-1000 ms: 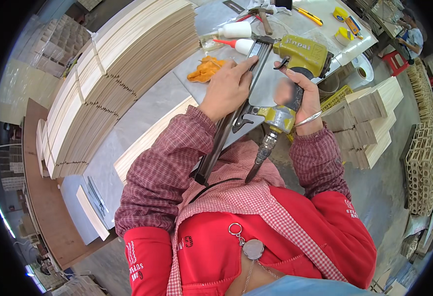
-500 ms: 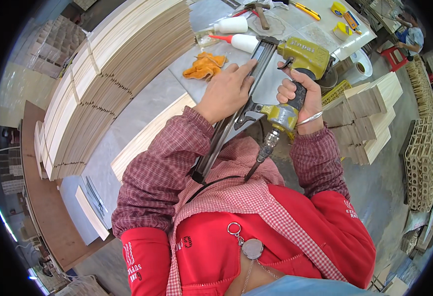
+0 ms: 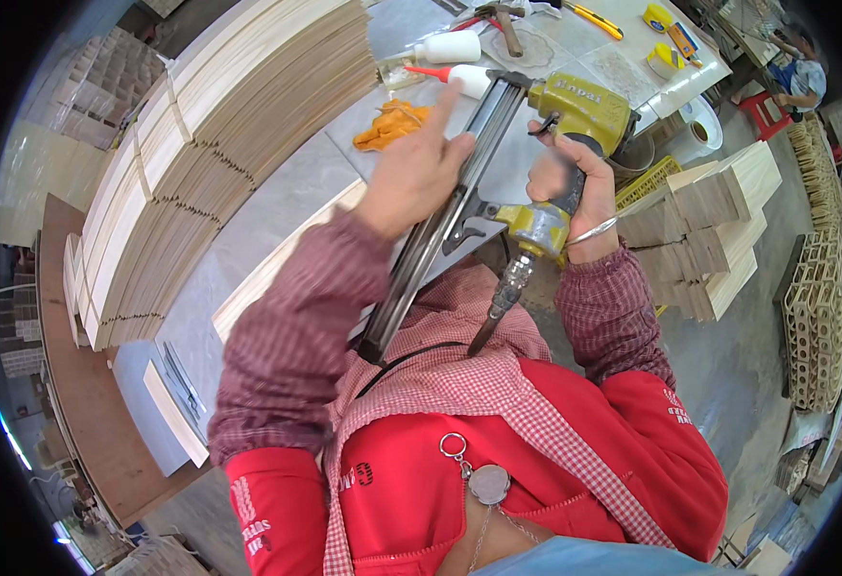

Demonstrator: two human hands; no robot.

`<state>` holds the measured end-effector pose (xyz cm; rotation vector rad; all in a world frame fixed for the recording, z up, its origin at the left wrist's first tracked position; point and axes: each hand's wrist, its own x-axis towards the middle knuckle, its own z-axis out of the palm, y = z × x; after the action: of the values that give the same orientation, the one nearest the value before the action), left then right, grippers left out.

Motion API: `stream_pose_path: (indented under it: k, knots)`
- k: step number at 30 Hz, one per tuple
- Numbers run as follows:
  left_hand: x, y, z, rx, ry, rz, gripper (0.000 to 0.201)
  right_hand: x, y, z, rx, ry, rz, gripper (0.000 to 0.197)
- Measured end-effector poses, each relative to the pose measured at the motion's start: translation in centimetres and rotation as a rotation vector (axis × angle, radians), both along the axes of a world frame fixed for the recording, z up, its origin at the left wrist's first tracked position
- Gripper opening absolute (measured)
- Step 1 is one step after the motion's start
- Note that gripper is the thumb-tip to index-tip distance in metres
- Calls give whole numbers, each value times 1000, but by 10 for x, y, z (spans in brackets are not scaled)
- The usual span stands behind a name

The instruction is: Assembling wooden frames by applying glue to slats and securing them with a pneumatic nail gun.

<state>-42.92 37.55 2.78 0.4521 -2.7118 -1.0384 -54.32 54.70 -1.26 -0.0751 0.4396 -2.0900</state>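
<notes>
Nail gun [image 3: 579, 104] slants between our apron [image 3: 459, 384] and the table [image 3: 296, 182]. Our right hand [image 3: 584, 197] wraps its handle [image 3: 569, 199]; our left hand [image 3: 411, 178], fingers loosely spread, is against or just beside the magazine [image 3: 435, 226], we cannot tell which. We judge it heavy, rigid, best held by the handle with the magazine supported.

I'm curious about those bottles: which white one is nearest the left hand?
The red-tipped bottle, close by the left hand. The other bottle lies farther off and shows no red tip.
</notes>
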Motion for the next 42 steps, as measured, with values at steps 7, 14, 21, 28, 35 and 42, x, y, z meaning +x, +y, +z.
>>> stream_pose_path:
  k: [7, 14, 21, 28, 35, 42]
  knots:
    - [129, 9, -6, 224, 385, -24, 38, -13, 1, -5, -139, -109, -5, 30]
    - [112, 30, -15, 186, 608, 204, 28, 10, -11, 0, -42, -183, 69, 8]
    - [57, 23, -14, 62, 684, 235, 23, 32, -20, 12, 21, -135, 131, 15]
    - [123, 23, -23, 132, 499, 80, 18, -36, 8, 47, 736, 594, -87, 14]
    - [268, 14, -53, 11, 332, 610, 14, -161, -3, -15, 1937, 2031, -102, 46]
    - [347, -7, -81, 270, 492, 1284, 18, -234, -13, -88, 2054, 2047, 77, 48]
